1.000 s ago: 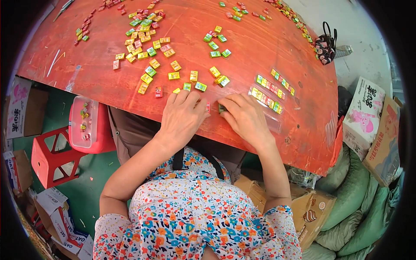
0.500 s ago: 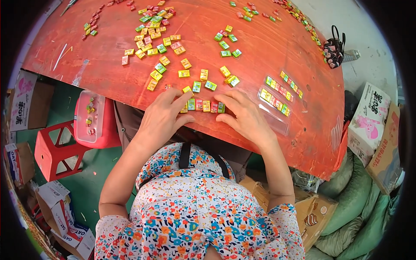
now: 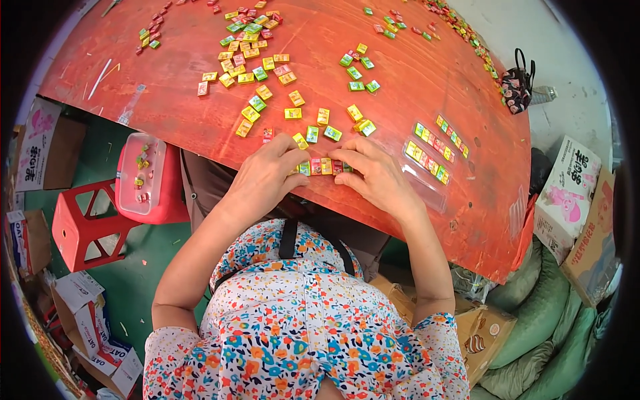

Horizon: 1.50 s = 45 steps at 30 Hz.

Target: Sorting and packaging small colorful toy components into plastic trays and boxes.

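Note:
A short row of small red, yellow and green boxes (image 3: pixel 321 167) stands side by side near the table's front edge. My left hand (image 3: pixel 265 172) grips the row's left end, thumb at the near side and fingers at the far side. At the right end, my right hand (image 3: pixel 379 175) closes on the row in the same way, and its fingers partly hide the end boxes. Just beyond the row lie loose boxes: a yellow one (image 3: pixel 301 141), a green one (image 3: pixel 312 135) and another green-yellow one (image 3: pixel 333 133).
To the right lies a clear plastic tray (image 3: pixel 427 190) beside filled rows of boxes (image 3: pixel 427 163). Many loose boxes (image 3: pixel 250 50) are scattered farther back on the red table (image 3: pixel 180 80). A clear tub (image 3: pixel 139 193) sits at the left, near a red stool (image 3: pixel 87 223).
My hands have drawn nearer each other, and the boxes in the row now sit tightly together where small gaps showed before. The whole view has shifted slightly.

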Each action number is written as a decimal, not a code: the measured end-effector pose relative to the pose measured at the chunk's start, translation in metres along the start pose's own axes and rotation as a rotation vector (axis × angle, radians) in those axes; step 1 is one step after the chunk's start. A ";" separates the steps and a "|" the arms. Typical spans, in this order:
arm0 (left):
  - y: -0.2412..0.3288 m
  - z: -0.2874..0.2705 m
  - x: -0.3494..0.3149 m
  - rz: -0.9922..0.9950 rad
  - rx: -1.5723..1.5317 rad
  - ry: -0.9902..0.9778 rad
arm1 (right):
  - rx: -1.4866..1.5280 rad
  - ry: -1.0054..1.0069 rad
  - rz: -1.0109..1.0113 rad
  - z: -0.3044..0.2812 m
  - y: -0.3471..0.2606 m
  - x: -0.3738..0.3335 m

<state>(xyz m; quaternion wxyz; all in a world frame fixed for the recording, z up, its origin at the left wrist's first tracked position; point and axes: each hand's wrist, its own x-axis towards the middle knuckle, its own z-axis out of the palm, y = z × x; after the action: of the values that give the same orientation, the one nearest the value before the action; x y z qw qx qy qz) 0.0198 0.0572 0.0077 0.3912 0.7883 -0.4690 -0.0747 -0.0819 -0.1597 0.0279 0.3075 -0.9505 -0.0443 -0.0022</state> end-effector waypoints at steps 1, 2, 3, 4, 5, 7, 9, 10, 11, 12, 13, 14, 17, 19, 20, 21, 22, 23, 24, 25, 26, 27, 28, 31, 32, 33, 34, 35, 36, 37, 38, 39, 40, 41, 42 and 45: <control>-0.001 -0.001 0.001 -0.025 -0.019 -0.018 | 0.002 -0.020 -0.008 -0.001 0.001 0.002; -0.001 -0.001 0.001 -0.050 -0.038 -0.037 | 0.004 -0.039 -0.015 -0.002 0.002 0.003; 0.000 -0.002 0.000 -0.051 -0.036 -0.034 | 0.004 -0.040 -0.019 -0.003 0.002 0.002; 0.001 -0.003 -0.001 -0.046 -0.043 -0.016 | -0.003 -0.011 -0.035 -0.003 0.002 0.002; 0.002 -0.004 -0.001 -0.041 -0.050 0.002 | -0.010 0.017 -0.050 -0.004 0.001 0.001; 0.007 -0.013 -0.001 -0.114 -0.067 -0.001 | 0.017 0.026 -0.003 -0.009 0.001 -0.004; 0.004 -0.016 -0.001 -0.185 -0.087 -0.009 | 0.046 0.035 0.050 -0.015 0.001 -0.007; -0.002 -0.017 0.002 -0.148 -0.037 0.074 | 0.064 0.033 0.081 -0.018 0.001 -0.007; -0.005 -0.017 0.003 -0.110 0.012 0.157 | 0.082 0.032 0.113 -0.020 0.001 -0.007; -0.005 -0.018 0.002 -0.109 0.012 0.155 | 0.082 0.033 0.115 -0.019 0.000 -0.008; -0.005 -0.018 0.003 -0.105 0.030 0.157 | 0.054 0.027 0.085 -0.017 -0.001 -0.008; -0.004 -0.019 0.004 -0.101 0.048 0.160 | 0.025 0.020 0.053 -0.016 -0.001 -0.009; 0.004 -0.021 -0.006 -0.092 0.093 0.078 | -0.057 0.062 0.013 -0.009 0.004 -0.012; 0.009 -0.021 -0.011 -0.116 0.077 0.041 | -0.049 0.059 0.031 -0.011 0.001 -0.011; 0.011 -0.022 -0.013 -0.141 0.060 0.006 | -0.042 0.055 0.047 -0.012 -0.001 -0.009; 0.011 -0.021 -0.015 -0.142 0.061 0.008 | -0.042 0.054 0.045 -0.012 -0.002 -0.007; 0.010 -0.020 -0.016 -0.143 0.067 0.018 | -0.028 0.076 0.034 -0.012 -0.002 -0.003; 0.008 -0.020 -0.016 -0.144 0.074 0.029 | -0.015 0.098 0.022 -0.013 -0.002 0.003; 0.006 -0.019 -0.016 -0.144 0.077 0.033 | -0.016 0.099 0.017 -0.015 -0.002 0.010; 0.004 -0.018 -0.015 -0.153 0.068 0.035 | -0.046 0.123 0.017 -0.017 -0.002 0.018; 0.002 -0.017 -0.014 -0.162 0.059 0.038 | -0.076 0.147 0.016 -0.018 -0.002 0.027; 0.001 -0.016 -0.014 -0.161 0.061 0.040 | -0.076 0.148 0.013 -0.017 -0.001 0.035; 0.000 -0.014 -0.013 -0.145 0.064 0.069 | -0.123 0.185 -0.011 -0.014 -0.001 0.044; 0.000 -0.014 -0.014 -0.121 0.061 0.101 | -0.195 0.209 -0.063 -0.010 0.002 0.063; 0.000 -0.014 -0.015 -0.115 0.054 0.102 | -0.220 0.194 -0.088 -0.009 0.002 0.066; 0.000 -0.015 -0.016 -0.115 0.054 0.102 | -0.220 0.194 -0.088 -0.010 0.002 0.065; 0.002 -0.017 -0.016 -0.117 0.048 0.098 | -0.212 0.195 -0.071 -0.013 0.004 0.065; 0.002 -0.017 -0.016 -0.118 0.041 0.094 | -0.205 0.197 -0.052 -0.016 0.006 0.063; 0.002 -0.017 -0.017 -0.119 0.037 0.096 | -0.208 0.194 -0.052 -0.020 0.008 0.059; 0.001 -0.016 -0.017 -0.100 0.041 0.117 | -0.186 0.186 -0.026 -0.023 0.011 0.054; 0.000 -0.016 -0.017 -0.081 0.045 0.137 | -0.164 0.178 0.000 -0.027 0.013 0.049; -0.001 -0.016 -0.016 -0.082 0.041 0.137 | -0.166 0.175 0.001 -0.031 0.016 0.046; -0.003 -0.016 -0.015 -0.084 0.049 0.134 | -0.148 0.153 -0.016 -0.035 0.019 0.040; -0.004 -0.016 -0.015 -0.086 0.056 0.131 | -0.130 0.131 -0.033 -0.036 0.019 0.036; -0.004 -0.016 -0.016 -0.087 0.051 0.127 | -0.130 0.128 -0.027 -0.037 0.017 0.030; -0.004 -0.017 -0.015 -0.096 0.042 0.124 | -0.074 -0.034 -0.037 -0.034 0.009 0.013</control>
<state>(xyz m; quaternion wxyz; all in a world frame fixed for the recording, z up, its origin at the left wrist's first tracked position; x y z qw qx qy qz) 0.0222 0.0797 0.0127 0.3988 0.8209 -0.4072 -0.0347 -0.0674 -0.1853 0.0505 0.2711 -0.9602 -0.0667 0.0065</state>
